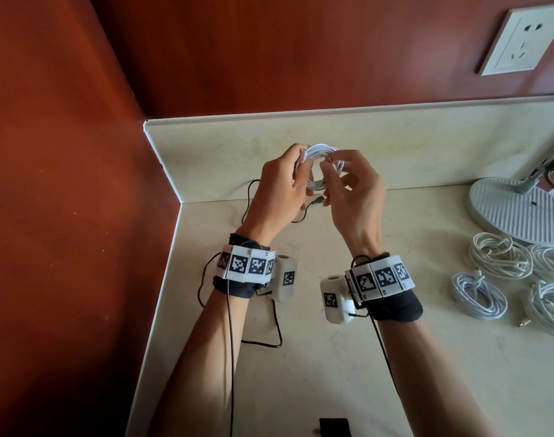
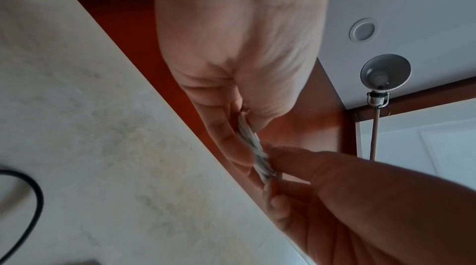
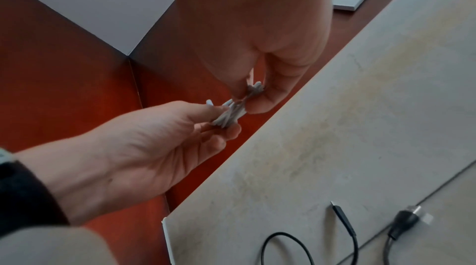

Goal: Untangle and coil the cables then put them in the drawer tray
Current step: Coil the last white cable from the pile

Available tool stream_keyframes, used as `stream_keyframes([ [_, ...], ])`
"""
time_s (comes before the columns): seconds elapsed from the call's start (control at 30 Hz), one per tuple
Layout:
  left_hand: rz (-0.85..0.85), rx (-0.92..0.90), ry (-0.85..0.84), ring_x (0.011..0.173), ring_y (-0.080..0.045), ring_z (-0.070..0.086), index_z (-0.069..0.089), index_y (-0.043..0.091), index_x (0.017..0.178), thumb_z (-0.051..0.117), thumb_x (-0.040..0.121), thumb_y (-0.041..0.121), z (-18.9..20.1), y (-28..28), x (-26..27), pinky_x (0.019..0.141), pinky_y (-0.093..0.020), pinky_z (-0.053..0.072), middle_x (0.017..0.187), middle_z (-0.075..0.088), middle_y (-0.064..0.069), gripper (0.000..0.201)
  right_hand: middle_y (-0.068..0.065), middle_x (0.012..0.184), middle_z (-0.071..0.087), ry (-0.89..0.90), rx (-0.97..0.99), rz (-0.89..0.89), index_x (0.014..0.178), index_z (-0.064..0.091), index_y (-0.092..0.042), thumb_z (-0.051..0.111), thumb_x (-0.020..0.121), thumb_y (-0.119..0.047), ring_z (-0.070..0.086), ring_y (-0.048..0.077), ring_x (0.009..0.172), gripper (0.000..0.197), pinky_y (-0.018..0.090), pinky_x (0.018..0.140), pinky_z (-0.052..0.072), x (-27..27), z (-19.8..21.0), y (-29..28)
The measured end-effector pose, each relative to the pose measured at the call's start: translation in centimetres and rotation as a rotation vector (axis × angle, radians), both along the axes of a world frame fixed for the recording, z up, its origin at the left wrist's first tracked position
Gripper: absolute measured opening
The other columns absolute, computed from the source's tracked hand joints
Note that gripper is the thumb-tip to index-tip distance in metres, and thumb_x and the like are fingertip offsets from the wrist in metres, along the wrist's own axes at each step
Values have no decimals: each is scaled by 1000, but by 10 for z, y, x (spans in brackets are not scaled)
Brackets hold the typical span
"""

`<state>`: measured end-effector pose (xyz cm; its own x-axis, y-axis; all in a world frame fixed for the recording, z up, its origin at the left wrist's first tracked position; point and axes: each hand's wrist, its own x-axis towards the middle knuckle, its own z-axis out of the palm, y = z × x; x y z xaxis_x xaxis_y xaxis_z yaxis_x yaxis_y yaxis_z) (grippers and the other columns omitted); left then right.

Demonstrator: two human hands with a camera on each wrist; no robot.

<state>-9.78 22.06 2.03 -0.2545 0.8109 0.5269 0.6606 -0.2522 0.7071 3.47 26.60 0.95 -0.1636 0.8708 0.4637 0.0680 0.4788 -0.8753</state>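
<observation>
White cable coil (image 1: 320, 165) edge-on from wrists, ring overhead.

white coiled cable (image 1: 320, 165), cream marbled counter (image 1: 395, 342), red-brown wall (image 1: 64, 152)

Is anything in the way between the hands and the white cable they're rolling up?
No. The left hand and the right hand both already hold the white cable coil in the air, so nothing sits between them. The drawer tray is not in view.
</observation>
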Motion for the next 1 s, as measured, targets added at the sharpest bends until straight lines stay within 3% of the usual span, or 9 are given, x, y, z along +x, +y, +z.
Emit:
stream_keyframes([
  [0.13,-2,-43,19,59,-25,66,63,10,111,53,107,22,-1,-3,-5,48,-48,52,76,66,-9,16,7,75,71,-7,-111,50,125,47,-16,73,95,-19,61,32,52,39,36,45,48,3,4,1],
  [0.2,-22,-45,38,56,-18,64,61,8,106,53,107,20,1,-3,-6,49,-41,52,77,66,-7,15,9,82,72,-36,-182,60,124,54,-12,75,94,-20,62,23,48,37,32,42,47,4,5,4],
  [0.3,-47,-24,83,57,-4,53,55,9,96,52,107,14,2,-2,0,53,-15,37,74,61,2,13,12,79,71,-48,-224,39,108,66,-4,74,92,-15,60,18,44,21,31,39,45,4,2,11],
  [0.37,-65,-24,119,60,-2,49,55,11,96,51,107,13,2,-1,8,57,-13,32,72,54,10,12,14,71,66,-36,-264,4,94,65,-2,68,89,-9,56,20,40,8,30,38,41,3,-3,13],
  [0.5,-84,-15,162,64,1,47,47,17,88,50,106,10,-1,1,18,59,-15,32,72,46,18,20,7,59,57,-45,-369,-15,92,62,-1,58,87,-4,49,21,38,7,25,37,34,4,-9,19],
  [0.6,-79,-43,135,61,-5,49,52,9,86,51,107,12,-4,2,13,55,-21,37,73,53,9,21,6,59,58,-54,-488,68,110,59,3,55,92,-1,49,18,38,19,25,37,34,6,-9,21],
  [0.7,-53,-55,21,54,-10,58,59,4,88,52,107,15,-6,2,5,50,-25,43,75,64,0,23,15,75,66,66,-508,246,110,61,5,56,96,4,45,16,41,14,23,39,32,11,-8,19],
  [0.87,9,-104,-155,44,-20,63,61,2,87,52,107,17,-9,2,-12,40,-34,48,73,65,-2,27,18,98,69,187,-536,544,119,66,2,62,102,-11,61,16,65,22,24,60,54,19,-11,15],
  [1.0,-24,-103,-227,47,-26,65,64,-3,91,53,106,16,-8,1,-14,41,-43,52,72,63,0,27,14,92,72,126,-444,503,115,69,0,69,97,-13,65,18,67,23,27,66,59,20,-7,14],
])
